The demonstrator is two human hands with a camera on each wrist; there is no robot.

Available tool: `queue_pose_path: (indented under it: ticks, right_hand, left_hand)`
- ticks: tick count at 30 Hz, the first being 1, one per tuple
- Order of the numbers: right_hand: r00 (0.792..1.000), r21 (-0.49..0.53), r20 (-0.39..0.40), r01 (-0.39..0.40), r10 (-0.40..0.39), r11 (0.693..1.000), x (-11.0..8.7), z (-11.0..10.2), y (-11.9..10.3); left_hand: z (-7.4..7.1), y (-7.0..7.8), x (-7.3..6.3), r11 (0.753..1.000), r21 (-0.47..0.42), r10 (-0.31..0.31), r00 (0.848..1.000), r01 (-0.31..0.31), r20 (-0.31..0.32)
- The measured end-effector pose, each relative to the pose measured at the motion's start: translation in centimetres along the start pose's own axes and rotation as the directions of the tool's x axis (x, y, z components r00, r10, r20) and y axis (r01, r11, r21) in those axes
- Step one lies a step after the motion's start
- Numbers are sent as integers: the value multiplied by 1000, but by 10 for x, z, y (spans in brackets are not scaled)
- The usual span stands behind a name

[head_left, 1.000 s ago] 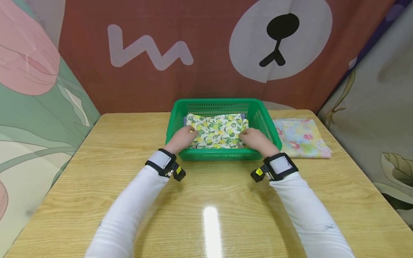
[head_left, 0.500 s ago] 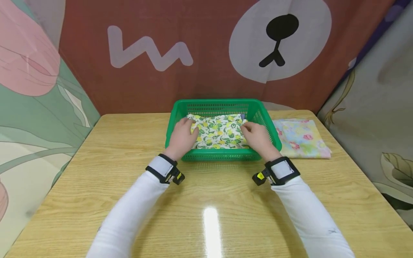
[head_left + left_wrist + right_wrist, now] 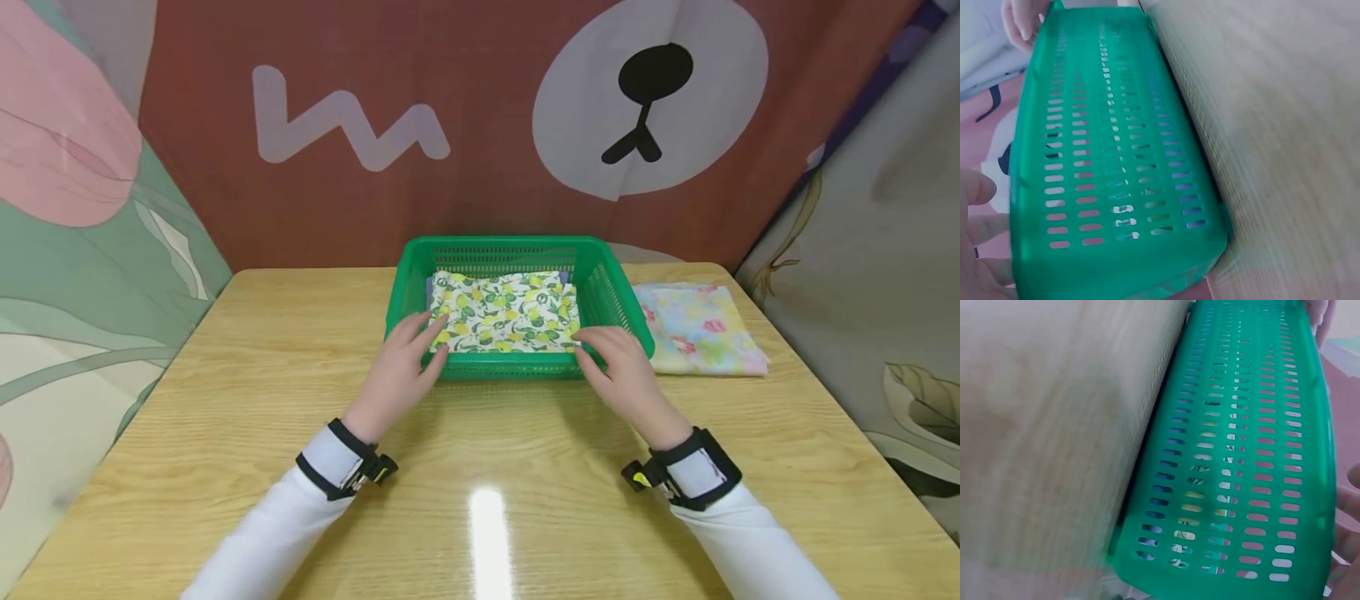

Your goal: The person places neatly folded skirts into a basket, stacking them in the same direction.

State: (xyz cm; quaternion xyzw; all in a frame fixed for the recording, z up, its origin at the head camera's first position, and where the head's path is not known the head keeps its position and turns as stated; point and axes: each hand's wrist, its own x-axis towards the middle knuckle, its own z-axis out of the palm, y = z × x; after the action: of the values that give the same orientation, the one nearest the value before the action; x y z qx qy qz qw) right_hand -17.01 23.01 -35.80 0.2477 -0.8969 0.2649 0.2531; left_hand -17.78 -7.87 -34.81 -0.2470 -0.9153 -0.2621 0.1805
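Note:
A green plastic basket [image 3: 510, 365] stands at the back middle of the table. Folded inside it lies a white cloth with a lemon print [image 3: 510, 312], with a bit of purple fabric [image 3: 564, 277] peeking out behind. My left hand [image 3: 401, 367] hovers at the basket's front left corner, fingers spread and holding nothing. At the front right corner is my right hand [image 3: 622, 367], its fingers also loose and holding nothing. Both wrist views face the basket's slotted front wall [image 3: 1110, 150], and fingertips show beyond its rim there.
A folded pastel cloth with pink flowers [image 3: 697, 329] lies on the wooden table [image 3: 300, 400], to the right of the basket. A brown printed curtain [image 3: 480, 192] hangs right behind the table, with patterned curtains at both sides.
Both hands have let go of the lemon-print cloth and drawn back toward me and outward, from inside the basket to its front corners. The cloth stays in the basket.

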Motion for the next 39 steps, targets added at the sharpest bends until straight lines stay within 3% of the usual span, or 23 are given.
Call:
queue_pose_path:
  ticks: [5,15,27,30,33,37,39]
  right_hand:
    - [999,61,43,-5,2,998,-18,-7,-1]
    - [999,86,14,37,-39,996,-48,-24,0]
    - [998,74,13,55,-56,996,-62,-37,5]
    - [996,45,71,43,-46,998,-67,-38,6]
    - [983,18,181,-8,5,1000,-72,-39,6]
    - [931,0,355,-93,87,996,-78,-38,7]
    - [906,-5,407,-127,118,992,-80,-37,7]
  left_hand:
    - [-3,5,-18,1000,-13,-17,999,17,42]
    - [-8,9,-53,997,-56,-59,998,60,5]
    - [-9,12,-75,995,-80,-62,997,58,-46]
    - [-9,11,-79,995,-75,-72,996,68,-45]
    - [-9,11,-81,995,-56,-79,996,77,-40]
    - [-8,10,-84,994,-36,-106,994,106,-3]
    - [-7,9,-86,991,-26,-130,991,131,36]
